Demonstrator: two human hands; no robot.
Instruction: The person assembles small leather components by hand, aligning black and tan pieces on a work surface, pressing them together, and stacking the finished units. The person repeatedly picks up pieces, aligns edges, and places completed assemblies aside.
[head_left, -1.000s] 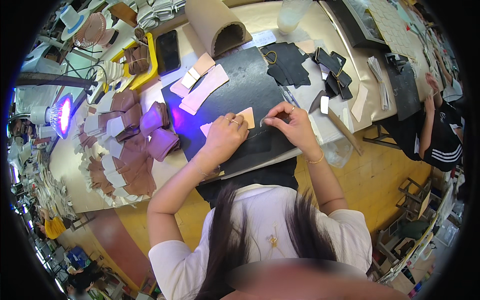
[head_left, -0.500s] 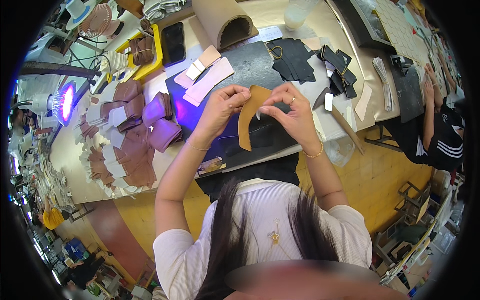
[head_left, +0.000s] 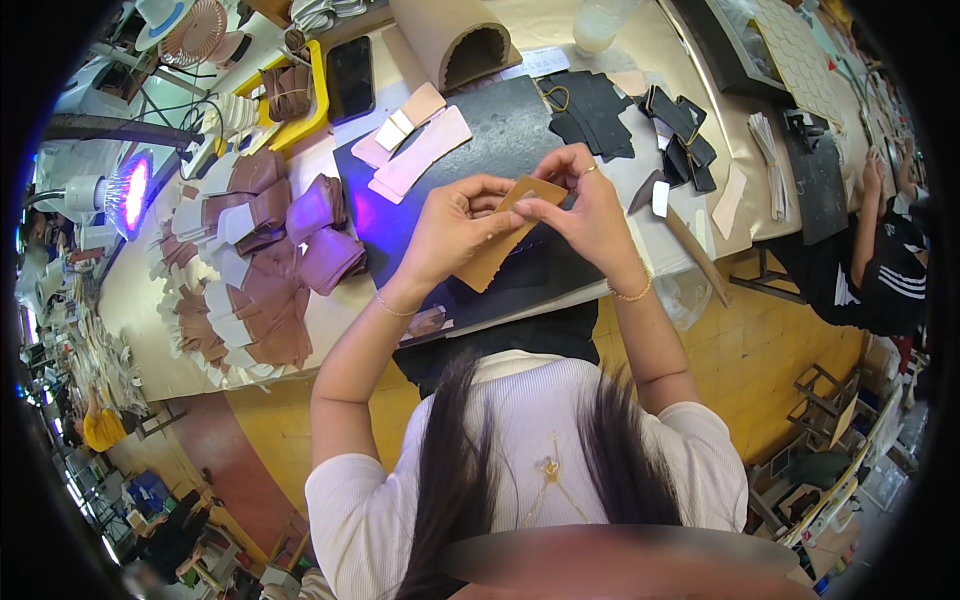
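Note:
A tan leather piece point(head_left: 490, 262) is held up above the dark work board point(head_left: 500, 115), its face slanting down to the left. My left hand point(head_left: 462, 222) pinches its left edge. My right hand point(head_left: 580, 215) grips its upper right part, thumb pressed on the face near the top. Whether something small lies under the right thumb I cannot make out. Pale pink leather pieces point(head_left: 425, 160) lie on the board's left part, with a small white block point(head_left: 394, 130) on top. Black leather pieces point(head_left: 592, 115) lie at the board's far right edge.
Stacks of brown leather pieces point(head_left: 262, 300) cover the table's left side, near a glowing lamp point(head_left: 130, 195). Behind stand a yellow tray point(head_left: 318, 95), a phone point(head_left: 351, 80) and a curved brown form point(head_left: 440, 40). A hammer point(head_left: 690, 245) lies right. Another person point(head_left: 885, 255) sits far right.
The tan leather has turned from a hanging, curved strip to a slanted, flatter face. My right thumb has come down onto it, and my left hand has moved slightly right and lower.

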